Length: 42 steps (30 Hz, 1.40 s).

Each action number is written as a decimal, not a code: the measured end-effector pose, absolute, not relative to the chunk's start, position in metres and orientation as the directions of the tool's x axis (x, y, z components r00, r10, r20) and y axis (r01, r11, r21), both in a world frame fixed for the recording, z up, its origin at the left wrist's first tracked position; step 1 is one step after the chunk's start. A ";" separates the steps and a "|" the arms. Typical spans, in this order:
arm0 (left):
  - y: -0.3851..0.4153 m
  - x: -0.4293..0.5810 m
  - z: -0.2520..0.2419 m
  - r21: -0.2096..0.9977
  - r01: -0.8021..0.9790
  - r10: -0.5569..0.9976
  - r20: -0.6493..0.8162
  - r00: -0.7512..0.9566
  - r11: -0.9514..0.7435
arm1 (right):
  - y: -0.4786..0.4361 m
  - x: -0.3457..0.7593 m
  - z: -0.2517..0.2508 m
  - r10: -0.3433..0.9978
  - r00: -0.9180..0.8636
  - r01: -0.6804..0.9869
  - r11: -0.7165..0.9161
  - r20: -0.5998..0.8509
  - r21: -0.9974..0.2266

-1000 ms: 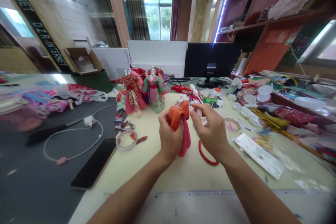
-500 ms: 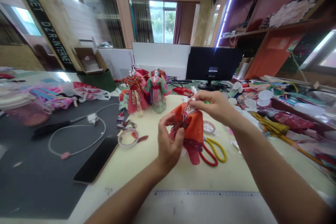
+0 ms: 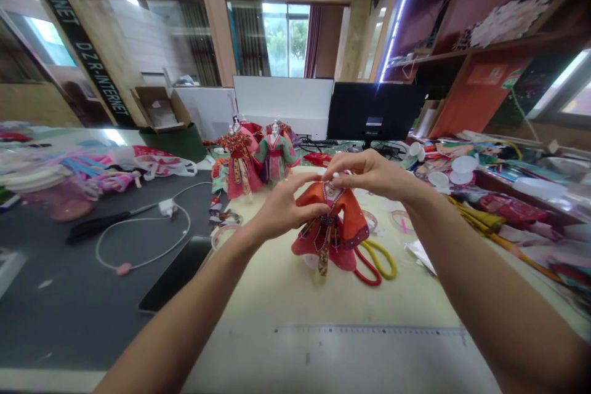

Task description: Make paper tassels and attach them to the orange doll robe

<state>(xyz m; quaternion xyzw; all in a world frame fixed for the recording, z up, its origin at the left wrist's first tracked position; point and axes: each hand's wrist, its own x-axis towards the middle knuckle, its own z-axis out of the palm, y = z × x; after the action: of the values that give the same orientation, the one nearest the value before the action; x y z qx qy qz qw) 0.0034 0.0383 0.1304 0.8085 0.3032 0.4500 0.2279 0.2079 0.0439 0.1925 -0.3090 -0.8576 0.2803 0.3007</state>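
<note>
- At the centre of the cream desk, a miniature costumed doll is held upright; whether its hem rests on the desk or hangs just above it cannot be told.
- On the doll: an orange jacket with stiff, flared sleeves, dark edging and a beaded collar sits over a red, gauzy skirt. A narrow patterned panel hangs down the front.
- Above the doll: the right hand has thumb and fingertips pinched on a small pale part at the doll's top; the part is too small to identify.
- Against the doll's chest: the left hand is extended, fingers together and nearly flat, with the tips just below the collar. No grip is evident.
- Handling assessment: a light pinch above, with gentle support at the chest, appears best. It should keep the collar centred without creasing the stiff cloth or dislodging the beading.
- Just right of the doll: a red loop and a yellow loop lie together, possibly scissor handles; any blades are hidden.
- Behind the doll: a red-robed doll and a green-robed doll stand upright, both in layered, patterned garments.
- Left of the doll: a tape roll lies partly hidden, with a black smartphone lying flat beyond it.
- In front of the doll: a long ruler lies along the desk.
</note>
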 end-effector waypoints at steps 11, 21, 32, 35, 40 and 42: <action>0.032 0.024 0.131 0.866 0.035 0.819 0.459 0.344 -0.500 | 0.046 0.207 0.183 0.693 -0.595 0.317 0.668 0.407 -0.673; 0.039 0.005 0.132 0.928 -0.045 0.846 0.357 0.396 -0.371 | 0.047 0.209 0.179 0.708 -0.560 0.329 0.666 0.430 -0.669; 0.034 0.016 0.131 0.929 -0.052 0.840 0.354 0.412 -0.366 | 0.047 0.207 0.178 0.724 -0.553 0.307 0.638 0.413 -0.706; 0.033 0.013 0.131 0.948 -0.038 0.849 0.301 0.434 -0.316 | 0.045 0.206 0.177 0.717 -0.544 0.329 0.661 0.436 -0.675; 0.030 0.013 0.133 0.951 -0.026 0.862 0.292 0.414 -0.309 | 0.038 0.201 0.176 0.706 -0.470 0.400 0.705 0.529 -0.586; 0.029 0.014 0.133 0.948 -0.036 0.862 0.302 0.408 -0.315 | 0.035 0.198 0.174 0.696 -0.444 0.406 0.718 0.564 -0.566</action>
<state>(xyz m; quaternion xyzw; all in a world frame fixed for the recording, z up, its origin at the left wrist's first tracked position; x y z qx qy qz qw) 0.0135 0.0294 0.1330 0.6744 0.3060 0.4500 0.4990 0.1979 0.0351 0.1744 -0.3313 -0.8312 0.1768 0.4100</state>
